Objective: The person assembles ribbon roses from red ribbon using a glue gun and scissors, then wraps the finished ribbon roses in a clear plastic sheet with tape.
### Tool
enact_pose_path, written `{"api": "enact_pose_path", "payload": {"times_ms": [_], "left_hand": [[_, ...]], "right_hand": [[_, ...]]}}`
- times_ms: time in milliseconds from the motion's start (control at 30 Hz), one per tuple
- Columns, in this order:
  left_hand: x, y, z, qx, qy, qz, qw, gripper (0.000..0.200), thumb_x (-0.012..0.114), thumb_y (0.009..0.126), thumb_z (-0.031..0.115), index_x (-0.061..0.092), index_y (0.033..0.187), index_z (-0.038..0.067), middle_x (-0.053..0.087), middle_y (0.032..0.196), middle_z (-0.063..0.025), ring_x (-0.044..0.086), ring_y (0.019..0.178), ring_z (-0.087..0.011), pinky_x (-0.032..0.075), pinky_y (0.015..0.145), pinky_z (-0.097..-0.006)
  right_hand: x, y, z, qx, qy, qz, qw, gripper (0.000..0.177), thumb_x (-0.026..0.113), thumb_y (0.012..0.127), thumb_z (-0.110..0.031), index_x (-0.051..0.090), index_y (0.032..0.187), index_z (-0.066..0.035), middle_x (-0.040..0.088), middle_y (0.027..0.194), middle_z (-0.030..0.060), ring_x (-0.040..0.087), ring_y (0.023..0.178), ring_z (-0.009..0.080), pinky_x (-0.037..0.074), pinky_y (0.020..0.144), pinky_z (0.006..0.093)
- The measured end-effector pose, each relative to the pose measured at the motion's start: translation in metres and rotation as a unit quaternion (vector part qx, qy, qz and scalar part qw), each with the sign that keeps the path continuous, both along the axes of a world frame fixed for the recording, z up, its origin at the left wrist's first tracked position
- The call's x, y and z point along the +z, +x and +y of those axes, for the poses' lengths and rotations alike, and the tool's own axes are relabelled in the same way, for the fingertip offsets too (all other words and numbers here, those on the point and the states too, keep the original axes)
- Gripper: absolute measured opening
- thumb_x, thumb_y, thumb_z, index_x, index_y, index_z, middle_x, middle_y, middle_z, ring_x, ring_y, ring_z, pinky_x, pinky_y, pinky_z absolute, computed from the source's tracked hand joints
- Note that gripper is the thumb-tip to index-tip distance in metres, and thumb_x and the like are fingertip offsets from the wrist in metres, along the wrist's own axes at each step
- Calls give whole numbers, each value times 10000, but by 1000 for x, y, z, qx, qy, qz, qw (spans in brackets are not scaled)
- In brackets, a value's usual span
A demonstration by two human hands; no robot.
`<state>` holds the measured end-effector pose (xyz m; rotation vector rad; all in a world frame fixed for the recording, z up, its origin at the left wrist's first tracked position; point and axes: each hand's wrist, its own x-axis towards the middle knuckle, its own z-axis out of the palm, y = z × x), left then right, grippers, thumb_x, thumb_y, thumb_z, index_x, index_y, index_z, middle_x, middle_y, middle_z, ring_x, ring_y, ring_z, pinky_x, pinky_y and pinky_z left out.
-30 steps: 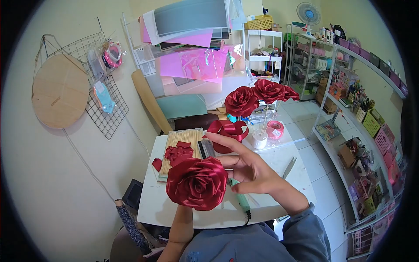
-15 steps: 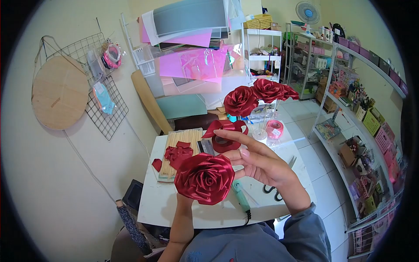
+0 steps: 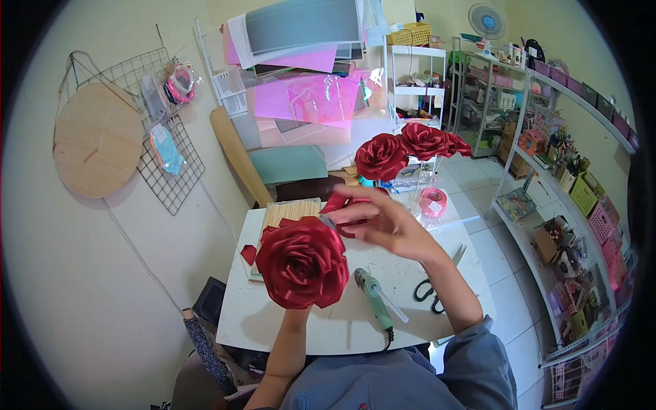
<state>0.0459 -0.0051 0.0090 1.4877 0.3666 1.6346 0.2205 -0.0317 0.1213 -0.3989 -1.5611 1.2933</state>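
A large red satin rose is held up over the left part of the white table. My left hand is beneath it; the flower covers its fingers, and only the wrist and part of the hand show. My right hand hovers right of the rose with its fingers spread, slightly blurred and holding nothing. Behind its fingers lies a red ribbon roll, partly hidden. A green glue gun rests on the table below my right hand.
Finished red roses stand on sticks at the back. Black-handled scissors lie at the right of the white table. Bamboo sticks and a red petal piece are at the left, a pink tape roll at the back right.
The held rose has shifted left and up and its face has turned. My right hand has moved off its edge, up and a little left. More of the glue gun shows.
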Motion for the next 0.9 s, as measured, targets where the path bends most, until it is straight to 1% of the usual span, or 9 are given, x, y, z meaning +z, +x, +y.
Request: {"api": "enact_pose_path", "payload": {"times_ms": [67,233,300,333,467,600,733,800,900], "left_hand": [[-13,3,1,11,4,7,1000,504,609,677,91,384,1127,79,407,1116,-70,345,1069,-176,297,894,-294],[-33,-1,1,147,102,162,970,510,626,653,102,407,1115,89,417,1118,-75,354,1068,-195,289,901,-317],[-30,-6,3,313,233,350,852,515,653,610,127,456,1085,108,437,1116,-88,376,1058,-233,277,912,-361],[-27,-6,2,317,235,348,850,515,653,610,127,456,1085,108,437,1116,-88,376,1058,-233,277,912,-361],[5,-4,-12,116,110,233,959,536,660,607,148,448,1098,114,440,1122,-86,379,1066,-230,283,915,-357],[25,-1,-15,116,50,210,970,370,574,704,57,454,1054,60,471,1049,-51,456,946,-159,359,813,-275],[10,-7,-8,191,147,171,955,394,567,729,104,414,1089,55,467,1057,-66,463,949,-160,386,812,-282],[18,-6,-14,-77,-31,-92,992,405,569,729,121,404,1093,55,451,1080,-81,472,950,-162,432,759,-273],[24,-3,-17,-60,-7,-68,996,387,544,745,98,395,1098,44,470,1055,-82,489,923,-154,438,757,-258]], "right_hand": [[-11,-1,11,-154,266,-236,922,386,566,680,-37,473,1055,-44,544,960,128,550,838,208,449,661,281],[-27,-21,16,-178,319,-303,880,279,585,643,-28,551,919,-28,564,766,153,551,669,286,440,590,301],[-29,-24,14,-186,324,-322,870,257,566,645,-22,543,901,-14,549,704,166,530,623,314,431,556,329],[-31,-23,15,-185,328,-322,869,257,566,645,-22,543,901,-14,549,704,166,530,623,314,431,556,329],[-36,-23,20,-199,362,-265,871,168,527,634,4,517,802,11,519,643,170,515,584,317,406,522,348],[-42,-17,26,-196,367,-311,854,156,525,628,5,509,783,18,504,624,166,509,570,320,401,511,346],[-47,-19,30,-194,361,-297,862,138,523,604,13,486,737,27,491,609,168,505,573,329,405,519,356],[-54,-17,34,-192,338,-326,862,150,517,589,24,484,735,32,500,631,177,508,589,333,412,530,352],[-53,-18,34,-180,328,-318,871,139,514,578,30,475,712,38,497,631,179,505,591,338,413,533,353]]}}
